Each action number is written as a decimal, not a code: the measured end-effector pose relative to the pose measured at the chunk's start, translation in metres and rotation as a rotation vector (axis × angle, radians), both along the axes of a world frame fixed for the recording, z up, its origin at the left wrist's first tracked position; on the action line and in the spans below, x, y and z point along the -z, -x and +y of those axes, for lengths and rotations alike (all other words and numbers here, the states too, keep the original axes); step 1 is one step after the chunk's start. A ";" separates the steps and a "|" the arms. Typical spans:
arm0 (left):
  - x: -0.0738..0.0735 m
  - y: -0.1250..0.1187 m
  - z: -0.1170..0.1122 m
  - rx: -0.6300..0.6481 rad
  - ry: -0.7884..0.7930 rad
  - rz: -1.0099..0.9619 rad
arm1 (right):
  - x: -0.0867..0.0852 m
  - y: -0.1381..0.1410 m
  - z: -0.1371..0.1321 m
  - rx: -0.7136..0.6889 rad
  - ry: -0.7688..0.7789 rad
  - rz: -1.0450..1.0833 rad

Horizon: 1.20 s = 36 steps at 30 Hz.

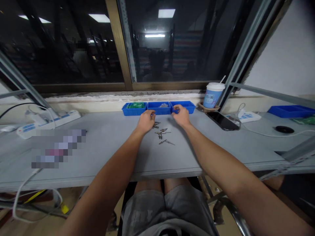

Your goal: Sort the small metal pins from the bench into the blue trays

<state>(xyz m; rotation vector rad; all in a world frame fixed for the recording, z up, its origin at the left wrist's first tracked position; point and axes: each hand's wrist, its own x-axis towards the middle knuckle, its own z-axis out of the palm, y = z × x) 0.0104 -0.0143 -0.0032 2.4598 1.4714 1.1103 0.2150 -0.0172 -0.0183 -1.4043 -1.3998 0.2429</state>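
Observation:
Both my arms reach forward over a grey table (103,154). My left hand (146,121) rests by the front of the middle blue tray (158,108), fingers curled at its rim; what they pinch is too small to make out. My right hand (181,116) lies against the right blue tray (185,106) with its fingers bent over the rim. Several small metal parts (162,133) lie scattered on the table just below both hands. The left blue tray (134,109) holds green pieces.
A paper cup with a straw (213,95) stands right of the trays, a dark phone (222,120) lies beside it. A white power strip (49,123) with cables sits at the left, another blue tray (290,110) at the far right. A dark window runs behind.

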 end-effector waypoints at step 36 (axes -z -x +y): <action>0.015 0.001 0.005 0.154 0.103 0.338 | 0.012 0.037 0.008 -0.390 0.250 -0.531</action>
